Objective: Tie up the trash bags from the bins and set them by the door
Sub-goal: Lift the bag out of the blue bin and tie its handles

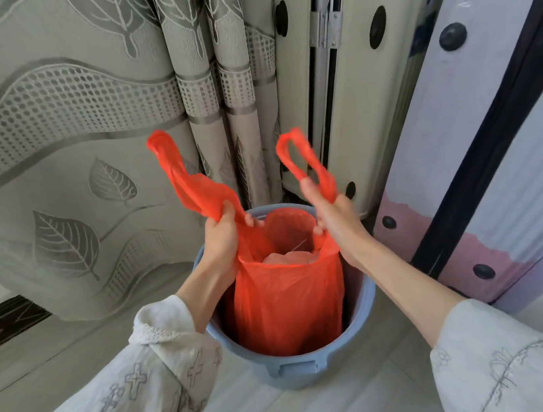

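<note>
Two hands gripping an orange trash bag (286, 304) by its handles: left hand (222, 238), right hand (334, 218), fingers closed. Bag below the fingers, lower part hidden inside a blue bin (295, 372); contents indistinct.

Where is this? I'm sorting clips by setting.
Probably a room in a home: a leaf-patterned curtain hangs to the floor, and a small blue bin lined with a red bag stands beside it.

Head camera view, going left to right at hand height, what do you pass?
Leaf-patterned curtain → left bag handle → left hand → right hand → pink and white panel with dark studs.
</note>
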Demonstrator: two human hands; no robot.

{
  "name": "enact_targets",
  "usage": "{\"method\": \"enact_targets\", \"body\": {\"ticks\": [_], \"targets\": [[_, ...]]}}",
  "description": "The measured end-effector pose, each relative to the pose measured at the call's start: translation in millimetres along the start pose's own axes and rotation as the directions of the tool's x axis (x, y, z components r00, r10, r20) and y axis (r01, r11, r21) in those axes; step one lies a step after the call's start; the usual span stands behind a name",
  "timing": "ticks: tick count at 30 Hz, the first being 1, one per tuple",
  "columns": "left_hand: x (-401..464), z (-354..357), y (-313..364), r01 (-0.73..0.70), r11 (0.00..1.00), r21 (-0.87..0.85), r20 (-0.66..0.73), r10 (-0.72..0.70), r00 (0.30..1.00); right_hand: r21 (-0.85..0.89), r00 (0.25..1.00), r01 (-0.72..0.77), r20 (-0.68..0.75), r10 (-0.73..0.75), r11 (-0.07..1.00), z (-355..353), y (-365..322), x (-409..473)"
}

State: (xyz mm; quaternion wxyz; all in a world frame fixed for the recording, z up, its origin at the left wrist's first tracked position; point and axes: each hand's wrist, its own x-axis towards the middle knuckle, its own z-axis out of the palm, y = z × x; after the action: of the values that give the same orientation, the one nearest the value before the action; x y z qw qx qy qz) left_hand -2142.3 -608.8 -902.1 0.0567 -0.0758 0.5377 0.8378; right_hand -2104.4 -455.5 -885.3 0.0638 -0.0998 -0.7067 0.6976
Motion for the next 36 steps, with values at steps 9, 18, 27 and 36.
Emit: {"method": "enact_targets", "body": {"ticks": [9, 18, 27, 36], "targets": [[-16.1, 45.4, 109.9, -0.265, 0.964, -0.02, 0.037, 0.266, 0.963, -0.068, 0.982, 0.179, -0.052, -0.183, 0.981, 22.3, -114.6, 1.2], [-67.5, 16.1, 249.6, -0.428, 0.895, -0.125, -0.007, 0.431, 0.903, 0.432, 0.959, 0.217, 0.073, -0.274, 0.875, 87.4, -229.3, -42.7], [-116.3, -100.6, 281.7, -0.417, 0.908, 0.046, -0.161, 0.419, 0.894, 0.482, 0.921, -0.059, 0.364, -0.138, 0.874, 193.6, -228.4, -82.9], [-160.6, -200.4, 181.0, -0.245, 0.968, 0.046, -0.281, 0.248, 0.927, 0.319, 0.84, -0.406, 0.499, 0.212, 0.856, 239.5, -99.6, -128.1]]}}
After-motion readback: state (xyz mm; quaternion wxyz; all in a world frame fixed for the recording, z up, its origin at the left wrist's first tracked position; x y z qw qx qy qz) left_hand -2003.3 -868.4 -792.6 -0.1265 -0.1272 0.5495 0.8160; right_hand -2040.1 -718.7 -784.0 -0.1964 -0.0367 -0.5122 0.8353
